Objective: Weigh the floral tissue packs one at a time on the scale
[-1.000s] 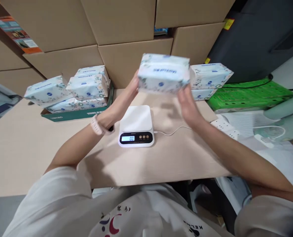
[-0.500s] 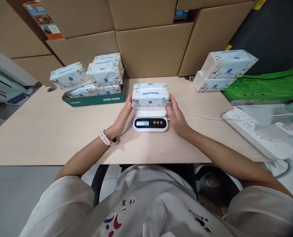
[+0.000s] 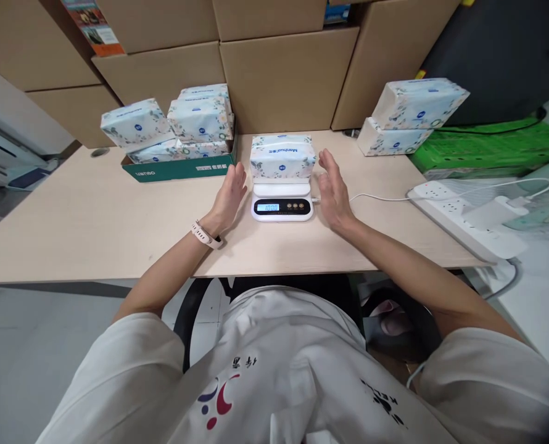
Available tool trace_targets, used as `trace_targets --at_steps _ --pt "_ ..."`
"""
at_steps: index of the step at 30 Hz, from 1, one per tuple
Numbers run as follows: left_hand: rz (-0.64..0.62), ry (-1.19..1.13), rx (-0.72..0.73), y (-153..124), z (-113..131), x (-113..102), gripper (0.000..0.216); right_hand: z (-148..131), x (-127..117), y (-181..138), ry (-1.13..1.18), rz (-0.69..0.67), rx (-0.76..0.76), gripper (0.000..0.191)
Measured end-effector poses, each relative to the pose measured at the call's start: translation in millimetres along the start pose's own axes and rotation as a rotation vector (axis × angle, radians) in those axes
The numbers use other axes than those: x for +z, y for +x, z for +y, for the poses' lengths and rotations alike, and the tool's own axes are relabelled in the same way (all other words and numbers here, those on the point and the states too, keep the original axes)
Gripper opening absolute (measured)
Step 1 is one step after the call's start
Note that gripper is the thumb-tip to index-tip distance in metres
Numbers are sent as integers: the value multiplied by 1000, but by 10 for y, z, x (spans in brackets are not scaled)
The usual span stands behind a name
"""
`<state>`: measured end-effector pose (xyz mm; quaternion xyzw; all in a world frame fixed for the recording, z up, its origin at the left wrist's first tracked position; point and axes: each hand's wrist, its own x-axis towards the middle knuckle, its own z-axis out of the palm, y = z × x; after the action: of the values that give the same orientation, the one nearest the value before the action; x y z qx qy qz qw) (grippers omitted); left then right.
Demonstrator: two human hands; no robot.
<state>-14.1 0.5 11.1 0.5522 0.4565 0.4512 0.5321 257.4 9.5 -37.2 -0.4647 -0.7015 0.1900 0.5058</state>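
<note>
A white tissue pack (image 3: 281, 157) with a blue floral print rests on a small white digital scale (image 3: 281, 202) whose lit display shows a reading. My left hand (image 3: 229, 197) hovers just left of the scale, fingers apart, holding nothing. My right hand (image 3: 334, 190) is just right of the pack, also open and clear of it. A watch sits on my left wrist.
Several more tissue packs (image 3: 173, 126) lie in and on a green tray (image 3: 182, 169) at the back left; two packs (image 3: 411, 114) are stacked at the back right. Cardboard boxes (image 3: 284, 77) line the back. A power strip (image 3: 459, 216) and a green crate (image 3: 487, 148) sit to the right.
I lowered the tissue pack from the air onto the scale, then let go; both hands have moved apart from it. The display went from zero to a reading.
</note>
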Motion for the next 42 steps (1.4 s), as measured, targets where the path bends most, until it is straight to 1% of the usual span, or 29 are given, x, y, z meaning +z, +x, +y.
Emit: trace_targets --at_steps 4,10,16,21,27,31,34,37,42 --pt "-23 0 13 4 -16 -22 88 -33 10 -10 -34 -11 24 90" --pt "-42 -11 7 -8 -30 -15 80 19 -25 6 -61 -14 11 93" --pt "-41 -27 8 -6 -45 -15 84 73 -43 15 -69 6 19 94" --pt "-17 -37 2 -9 4 -26 84 109 -45 25 -66 28 11 89" --pt "10 -46 4 15 13 -72 88 127 -43 28 -69 33 21 91" --pt "-2 -42 13 30 -1 -101 91 141 -47 39 -61 39 8 90" --pt "-8 -38 15 15 30 -105 91 112 -58 41 -75 39 0 91" --pt "-1 -29 12 -11 73 -114 91 51 -65 24 -96 38 2 88" --pt "10 1 -6 -22 47 -183 89 -20 -60 -31 -100 -19 27 81"
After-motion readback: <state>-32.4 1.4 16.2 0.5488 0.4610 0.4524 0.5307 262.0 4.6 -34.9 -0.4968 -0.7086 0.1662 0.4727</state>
